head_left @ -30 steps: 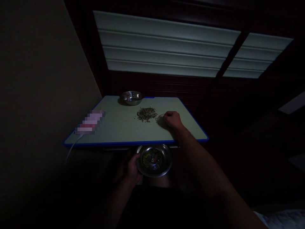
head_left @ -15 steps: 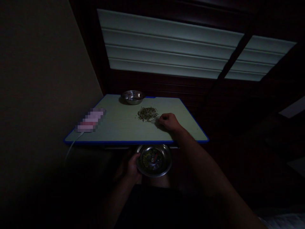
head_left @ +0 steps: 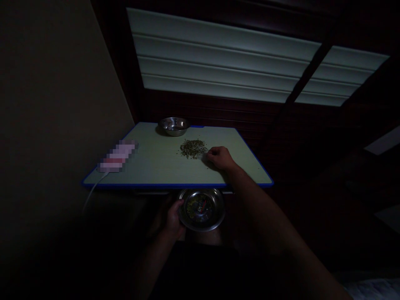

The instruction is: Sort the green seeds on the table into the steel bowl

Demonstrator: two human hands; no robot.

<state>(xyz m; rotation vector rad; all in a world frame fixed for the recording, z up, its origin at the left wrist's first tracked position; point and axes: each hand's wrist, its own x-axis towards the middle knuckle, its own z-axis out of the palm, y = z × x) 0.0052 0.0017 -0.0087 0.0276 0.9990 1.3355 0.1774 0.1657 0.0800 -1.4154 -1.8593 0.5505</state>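
One far bowl point(head_left: 175, 132) sits upper middle. One near bowl point(head_left: 219, 211), bottom middle, has green bits point(head_left: 191, 207) inside; the left hand point(head_left: 175, 217) grips it. The right hand point(head_left: 220, 157) pinches one clear thing point(head_left: 201, 156) by one crumbly pile point(head_left: 191, 147), mid-frame.

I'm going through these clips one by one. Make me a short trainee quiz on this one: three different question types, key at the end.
1. True or false: the left hand holds a metal bowl off the near edge of the tabletop.
2. Multiple choice: what is the right hand nearest to?
A) the white cable
B) the pile of small pieces
C) the bowl at the back
3. Fill in the blank: the trim along the near edge is ____.

Key: 1 true; 2 B; 3 blue.
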